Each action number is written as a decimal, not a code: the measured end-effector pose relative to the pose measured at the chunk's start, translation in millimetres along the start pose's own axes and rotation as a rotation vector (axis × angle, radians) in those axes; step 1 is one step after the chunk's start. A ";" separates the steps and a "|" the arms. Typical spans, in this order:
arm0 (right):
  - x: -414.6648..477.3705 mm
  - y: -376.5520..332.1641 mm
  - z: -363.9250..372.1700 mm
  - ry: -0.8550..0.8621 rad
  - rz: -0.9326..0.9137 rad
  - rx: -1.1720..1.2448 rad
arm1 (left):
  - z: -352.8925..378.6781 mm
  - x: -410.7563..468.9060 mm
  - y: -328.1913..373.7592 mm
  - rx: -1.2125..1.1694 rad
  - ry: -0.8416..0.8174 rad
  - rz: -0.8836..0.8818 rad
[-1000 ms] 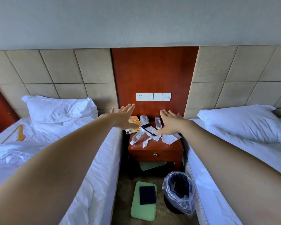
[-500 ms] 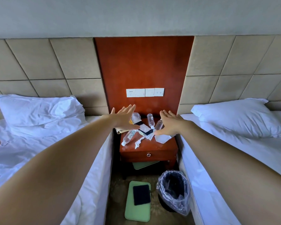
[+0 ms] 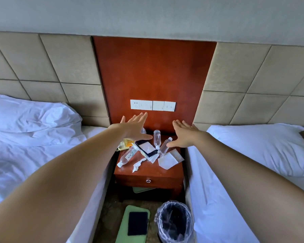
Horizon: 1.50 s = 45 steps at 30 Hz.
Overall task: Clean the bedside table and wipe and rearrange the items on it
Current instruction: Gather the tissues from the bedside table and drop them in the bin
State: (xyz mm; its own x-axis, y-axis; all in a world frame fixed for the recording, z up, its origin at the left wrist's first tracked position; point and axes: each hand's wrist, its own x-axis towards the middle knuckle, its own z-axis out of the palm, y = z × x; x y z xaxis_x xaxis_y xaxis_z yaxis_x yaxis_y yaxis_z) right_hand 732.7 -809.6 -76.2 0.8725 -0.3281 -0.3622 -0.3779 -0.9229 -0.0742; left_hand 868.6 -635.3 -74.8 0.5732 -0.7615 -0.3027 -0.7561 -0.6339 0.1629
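Observation:
A small red-brown bedside table (image 3: 148,175) stands between two beds, cluttered on top. On it lie three clear plastic bottles (image 3: 156,139) (image 3: 164,146) (image 3: 127,156), a dark-edged booklet (image 3: 146,147), white paper (image 3: 169,159), a crumpled tissue (image 3: 138,164) and an orange-yellow packet (image 3: 126,142). My left hand (image 3: 134,128) hovers flat, fingers spread, above the table's back left. My right hand (image 3: 185,134) hovers flat over the back right, its thumb close to one bottle. Neither hand holds anything.
A bin lined with clear plastic (image 3: 174,220) stands on the floor in front of the table, beside a green tray carrying a dark cloth (image 3: 137,223). White beds flank both sides. A row of wall switches (image 3: 152,105) sits above the table.
The view has moved closer to the table and tilted. Both hands stay spread over the table top, slightly farther apart, holding nothing.

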 end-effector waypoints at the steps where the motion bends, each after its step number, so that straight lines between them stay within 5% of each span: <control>1: 5.9 8.0 -2.9 -0.001 -0.007 -0.005 | -0.3 7.9 3.8 -0.008 0.001 -0.008; 26: 162.6 108.4 74.8 -0.069 0.003 0.014 | 94.5 193.1 3.8 0.014 -0.240 0.064; 33: 207.2 133.7 158.2 -0.120 0.081 0.121 | 173.3 263.6 -11.7 0.032 -0.299 0.124; 45: 281.2 159.5 320.9 -0.161 0.146 0.290 | 330.2 358.4 -15.3 -0.188 -0.226 -0.039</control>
State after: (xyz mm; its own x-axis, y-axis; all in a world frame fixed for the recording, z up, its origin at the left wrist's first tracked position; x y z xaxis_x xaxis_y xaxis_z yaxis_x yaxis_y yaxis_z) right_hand 818.3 -984.4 -488.1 0.7513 -0.3949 -0.5287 -0.5874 -0.7654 -0.2630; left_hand 981.3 -853.7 -495.9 0.4997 -0.7003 -0.5098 -0.6515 -0.6917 0.3116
